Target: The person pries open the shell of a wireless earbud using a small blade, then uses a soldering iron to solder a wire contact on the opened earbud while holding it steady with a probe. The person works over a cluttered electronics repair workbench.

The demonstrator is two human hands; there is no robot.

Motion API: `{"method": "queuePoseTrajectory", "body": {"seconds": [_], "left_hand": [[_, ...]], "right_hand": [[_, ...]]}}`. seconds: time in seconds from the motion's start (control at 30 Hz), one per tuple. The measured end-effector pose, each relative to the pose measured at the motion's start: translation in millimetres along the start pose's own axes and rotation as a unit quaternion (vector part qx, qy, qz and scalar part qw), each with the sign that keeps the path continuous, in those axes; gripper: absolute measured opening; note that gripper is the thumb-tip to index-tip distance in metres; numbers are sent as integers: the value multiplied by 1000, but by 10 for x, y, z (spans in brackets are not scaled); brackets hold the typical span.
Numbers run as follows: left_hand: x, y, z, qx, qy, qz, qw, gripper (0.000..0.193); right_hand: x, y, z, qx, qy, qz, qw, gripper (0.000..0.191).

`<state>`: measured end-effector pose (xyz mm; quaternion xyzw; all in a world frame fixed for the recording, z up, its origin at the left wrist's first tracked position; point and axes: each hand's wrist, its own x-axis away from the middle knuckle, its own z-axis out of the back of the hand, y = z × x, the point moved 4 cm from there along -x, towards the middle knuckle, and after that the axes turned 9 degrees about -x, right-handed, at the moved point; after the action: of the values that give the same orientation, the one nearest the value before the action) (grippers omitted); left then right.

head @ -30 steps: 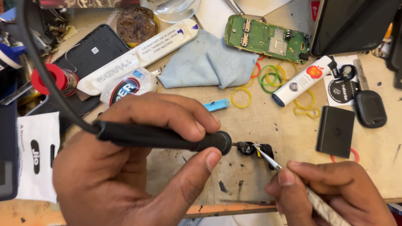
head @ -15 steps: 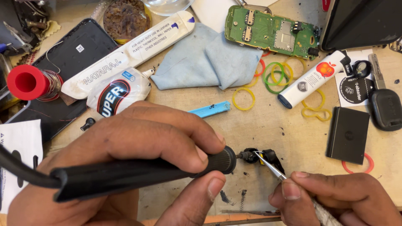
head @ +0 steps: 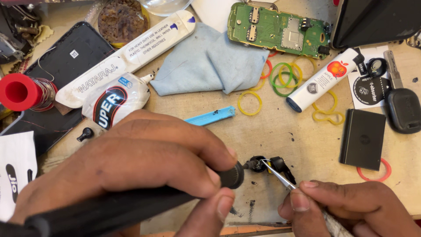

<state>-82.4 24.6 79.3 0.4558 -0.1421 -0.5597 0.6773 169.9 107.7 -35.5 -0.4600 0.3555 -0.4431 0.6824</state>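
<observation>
My left hand (head: pixel 144 162) grips the black handle of a soldering iron (head: pixel 131 204), its tip pointing right at a small black part (head: pixel 274 166) on the workbench. My right hand (head: pixel 351 206) holds thin metal tweezers (head: pixel 277 173) whose tips touch that small part. The iron's tip sits right at the part's left end. A blue plastic strip (head: pixel 210 116) lies just above my left hand.
A green circuit board (head: pixel 278 28), a blue cloth (head: pixel 210 61), two glue tubes (head: pixel 127 52), a white tube (head: pixel 326 79), several rubber bands (head: pixel 283 74), a red solder spool (head: pixel 24 92), a black phone back (head: pixel 66 61), a black flat box (head: pixel 363 138) and a car key (head: pixel 401 105) crowd the bench.
The view has shifted closer and lower. My left hand turned the iron so its handle runs toward the lower left. The tweezers stay on the small black part.
</observation>
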Motion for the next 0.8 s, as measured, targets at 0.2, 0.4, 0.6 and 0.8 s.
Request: {"method": "queuePoseTrajectory", "body": {"seconds": [0.2, 0.4, 0.6, 0.8], "left_hand": [[-126, 92, 43, -62, -60, -32, 996, 25], [-225, 144, 37, -77, -89, -42, 992, 25], [-394, 197, -12, -83, -98, -41, 991, 26], [-498, 176, -90, -75, -129, -33, 988, 27]], "right_hand": [[-13, 157, 67, -10, -49, -9, 999, 10], [-37, 387, 71, -10, -162, -167, 973, 4], [-58, 316, -8, -39, -132, -290, 947, 9], [-172, 378, -103, -152, -66, -611, 775, 24]]}}
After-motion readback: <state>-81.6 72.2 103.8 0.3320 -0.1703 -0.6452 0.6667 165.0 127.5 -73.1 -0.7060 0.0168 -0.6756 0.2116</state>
